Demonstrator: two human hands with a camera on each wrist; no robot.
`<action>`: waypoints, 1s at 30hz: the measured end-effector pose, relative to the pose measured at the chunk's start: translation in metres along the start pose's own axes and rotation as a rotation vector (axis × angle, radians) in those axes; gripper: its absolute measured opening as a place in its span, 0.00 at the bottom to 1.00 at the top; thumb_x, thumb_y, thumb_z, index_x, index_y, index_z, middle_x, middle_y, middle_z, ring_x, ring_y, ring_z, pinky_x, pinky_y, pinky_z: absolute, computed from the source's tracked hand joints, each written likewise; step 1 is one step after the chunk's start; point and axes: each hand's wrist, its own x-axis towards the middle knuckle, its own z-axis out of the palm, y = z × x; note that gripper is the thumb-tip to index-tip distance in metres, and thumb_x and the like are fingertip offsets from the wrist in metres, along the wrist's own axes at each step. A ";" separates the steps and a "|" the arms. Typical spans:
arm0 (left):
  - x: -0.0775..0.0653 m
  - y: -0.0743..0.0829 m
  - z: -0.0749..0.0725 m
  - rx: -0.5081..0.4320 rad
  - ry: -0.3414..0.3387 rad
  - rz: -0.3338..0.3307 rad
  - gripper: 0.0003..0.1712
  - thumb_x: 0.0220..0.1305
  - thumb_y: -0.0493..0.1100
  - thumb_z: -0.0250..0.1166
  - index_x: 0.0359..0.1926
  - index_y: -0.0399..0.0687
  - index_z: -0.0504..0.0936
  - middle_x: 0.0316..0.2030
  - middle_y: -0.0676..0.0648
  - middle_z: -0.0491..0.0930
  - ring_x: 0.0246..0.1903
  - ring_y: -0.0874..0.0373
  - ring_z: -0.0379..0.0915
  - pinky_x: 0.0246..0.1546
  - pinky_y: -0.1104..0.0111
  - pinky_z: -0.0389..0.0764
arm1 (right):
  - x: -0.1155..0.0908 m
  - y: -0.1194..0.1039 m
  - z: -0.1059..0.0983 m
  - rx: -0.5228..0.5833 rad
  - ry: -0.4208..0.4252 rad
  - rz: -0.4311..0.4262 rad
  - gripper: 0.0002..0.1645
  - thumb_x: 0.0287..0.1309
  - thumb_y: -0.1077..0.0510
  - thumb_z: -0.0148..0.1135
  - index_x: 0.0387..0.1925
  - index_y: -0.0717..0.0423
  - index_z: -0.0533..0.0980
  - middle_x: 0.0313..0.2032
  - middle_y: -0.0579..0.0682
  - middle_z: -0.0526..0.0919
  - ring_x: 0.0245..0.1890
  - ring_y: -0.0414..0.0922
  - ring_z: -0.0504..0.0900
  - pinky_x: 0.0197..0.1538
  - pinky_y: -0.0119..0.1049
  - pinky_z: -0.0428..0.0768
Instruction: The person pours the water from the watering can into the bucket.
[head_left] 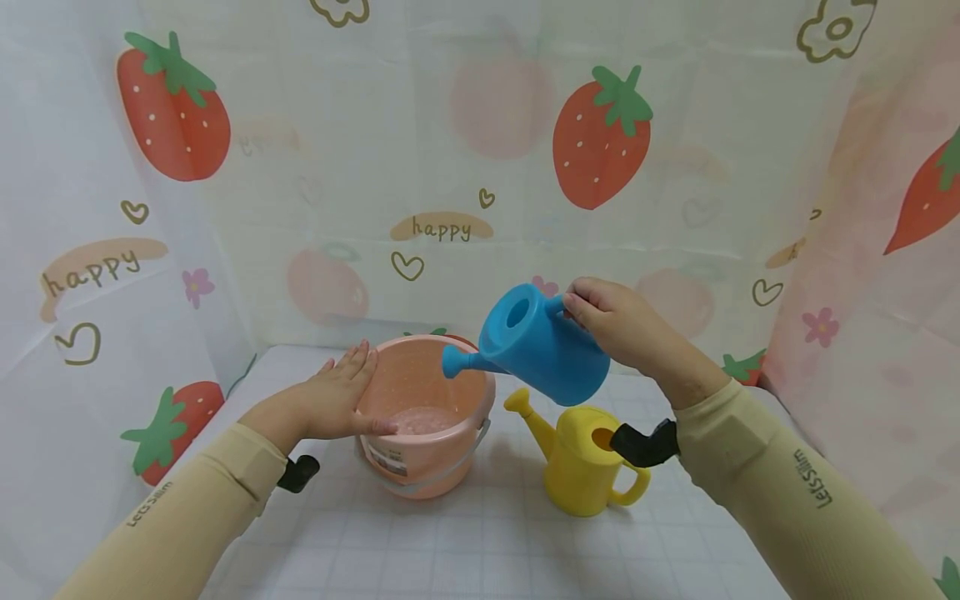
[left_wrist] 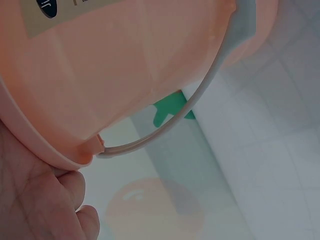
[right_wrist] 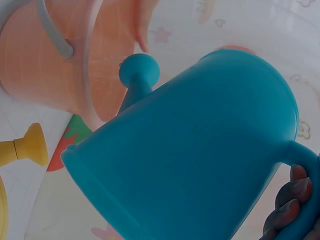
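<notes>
My right hand (head_left: 618, 321) grips the handle of a blue watering can (head_left: 551, 354), its fingers curled round it in the right wrist view. The can hangs above the table, tilted to the left. Its round spout head (right_wrist: 139, 71) overlaps the opening of a pink bucket (head_left: 427, 462) in the head view. On the bucket's left rim rests my left hand (head_left: 333, 400), fingers straight and spread, thumb along the front rim. The left wrist view shows the palm against the rim, near the grey bail handle (left_wrist: 200, 92).
A yellow watering can (head_left: 581, 467) stands on the white table (head_left: 495, 554) right of the bucket, below the blue one, spout to the left. A curtain (head_left: 495, 108) with strawberry prints hangs behind and at both sides. A dark camera mount (head_left: 645, 443) juts from the right wrist.
</notes>
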 end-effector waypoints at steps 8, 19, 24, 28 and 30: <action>0.000 0.000 0.000 0.007 -0.006 -0.001 0.67 0.49 0.75 0.54 0.68 0.30 0.37 0.69 0.32 0.30 0.68 0.39 0.27 0.64 0.45 0.38 | 0.001 0.000 -0.001 0.002 0.001 -0.005 0.17 0.68 0.48 0.43 0.34 0.57 0.70 0.31 0.54 0.72 0.38 0.50 0.72 0.40 0.41 0.71; -0.001 0.000 -0.001 0.004 -0.010 0.001 0.71 0.44 0.81 0.49 0.69 0.30 0.37 0.69 0.33 0.30 0.68 0.39 0.27 0.64 0.45 0.38 | 0.001 0.001 -0.002 0.000 0.000 -0.011 0.17 0.68 0.48 0.43 0.36 0.57 0.70 0.32 0.54 0.72 0.38 0.50 0.72 0.41 0.41 0.72; -0.001 0.001 -0.001 0.006 -0.007 0.002 0.71 0.43 0.82 0.48 0.69 0.30 0.37 0.69 0.33 0.30 0.68 0.39 0.27 0.64 0.45 0.38 | 0.000 0.000 -0.003 0.001 0.005 -0.010 0.18 0.67 0.47 0.43 0.37 0.57 0.71 0.34 0.54 0.73 0.39 0.50 0.72 0.44 0.43 0.73; 0.000 0.000 0.000 0.002 -0.002 0.004 0.71 0.43 0.81 0.49 0.68 0.30 0.37 0.69 0.33 0.30 0.68 0.39 0.28 0.64 0.45 0.38 | 0.000 0.000 -0.004 -0.003 0.005 -0.010 0.18 0.67 0.47 0.43 0.37 0.56 0.71 0.34 0.54 0.74 0.39 0.50 0.73 0.44 0.43 0.73; 0.001 0.000 0.001 0.007 -0.003 -0.004 0.71 0.44 0.81 0.49 0.69 0.31 0.37 0.69 0.33 0.30 0.68 0.40 0.27 0.65 0.46 0.39 | -0.001 -0.001 -0.004 -0.006 0.004 -0.010 0.18 0.67 0.47 0.43 0.37 0.56 0.71 0.34 0.54 0.74 0.39 0.50 0.73 0.44 0.43 0.73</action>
